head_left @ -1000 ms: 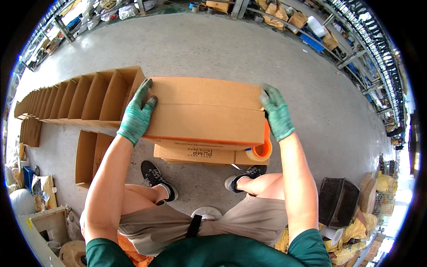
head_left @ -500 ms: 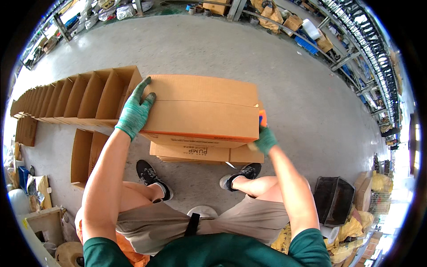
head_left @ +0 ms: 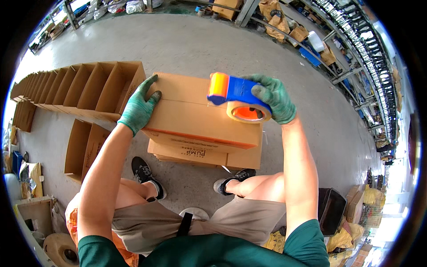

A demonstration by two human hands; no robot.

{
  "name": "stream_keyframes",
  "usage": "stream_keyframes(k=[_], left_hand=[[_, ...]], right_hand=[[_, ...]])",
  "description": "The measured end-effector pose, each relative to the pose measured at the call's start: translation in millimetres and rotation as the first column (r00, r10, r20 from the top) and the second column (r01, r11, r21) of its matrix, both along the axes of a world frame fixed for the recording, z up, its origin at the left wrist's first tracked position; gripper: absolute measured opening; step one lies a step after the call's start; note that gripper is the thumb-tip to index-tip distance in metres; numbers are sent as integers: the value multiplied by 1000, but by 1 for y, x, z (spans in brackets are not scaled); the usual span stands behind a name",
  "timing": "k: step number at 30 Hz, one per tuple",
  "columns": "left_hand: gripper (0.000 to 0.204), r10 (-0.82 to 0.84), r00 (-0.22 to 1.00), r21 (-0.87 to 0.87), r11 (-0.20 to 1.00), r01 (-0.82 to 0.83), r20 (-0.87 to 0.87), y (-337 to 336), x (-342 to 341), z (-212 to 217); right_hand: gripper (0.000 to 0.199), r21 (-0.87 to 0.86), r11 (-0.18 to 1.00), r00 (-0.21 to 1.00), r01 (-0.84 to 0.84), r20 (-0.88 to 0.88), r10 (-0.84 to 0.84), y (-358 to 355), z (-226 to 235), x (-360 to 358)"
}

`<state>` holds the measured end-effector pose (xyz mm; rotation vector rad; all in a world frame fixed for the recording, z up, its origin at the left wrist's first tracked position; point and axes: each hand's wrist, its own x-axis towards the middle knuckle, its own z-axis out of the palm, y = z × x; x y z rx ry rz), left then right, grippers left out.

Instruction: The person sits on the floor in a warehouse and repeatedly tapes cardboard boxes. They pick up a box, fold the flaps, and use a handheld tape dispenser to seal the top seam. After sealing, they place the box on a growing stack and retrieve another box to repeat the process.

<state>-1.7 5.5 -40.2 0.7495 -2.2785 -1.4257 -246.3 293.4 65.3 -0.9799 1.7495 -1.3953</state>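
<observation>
Starting at the far left: a long row of open cardboard cartons (head_left: 75,86) standing on the grey concrete floor (head_left: 187,42), flaps up, matte brown, thin-walled; a second short group of cartons (head_left: 82,144) just nearer.

Next, left hand (head_left: 138,108) in a green knit glove, fingers spread flat and pressed on the left end of the closed cardboard box (head_left: 195,118), holding nothing, just pinning the lid flaps down. Box resting on a stack of flattened cartons (head_left: 200,155) directly ahead of the knees, between the black sneakers. Probably light and hollow, corrugated, stiff along the edges but giving in the middle of the panels; best gripped at the short ends or under the bottom corners, not by the flaps. Surface dry and slightly rough, good grip for the gloves.

Further right, right hand (head_left: 273,98), also gloved, curled tight around the blue handle of a tape dispenser (head_left: 235,98), held just above the box's right end, apparently not touching it. Hard plastic body, orange end, round roll of tan tape with an orange core. Likely light, rigid, easy one-handed; serrated cutter edge to be kept off the fingers.

At far right, a dark bin (head_left: 331,209) near the hip, shelving with yellow bags beyond.
</observation>
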Motion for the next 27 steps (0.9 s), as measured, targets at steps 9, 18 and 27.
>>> stream_keyframes(k=[9,18,27], left_hand=[[48,126,990,-574,806,-141,-66,29,-1,43],[65,-122,991,927,376,-6,55,112,-41,75],[33,44,993,767,639,54,-107,138,-53,68]], right_hand=[[51,-82,995,995,-60,74,66,9,-20,-10],[53,-121,992,994,-25,102,37,15,-26,-13],[56,-80,996,1000,-28,1,28,15,-24,-13]])
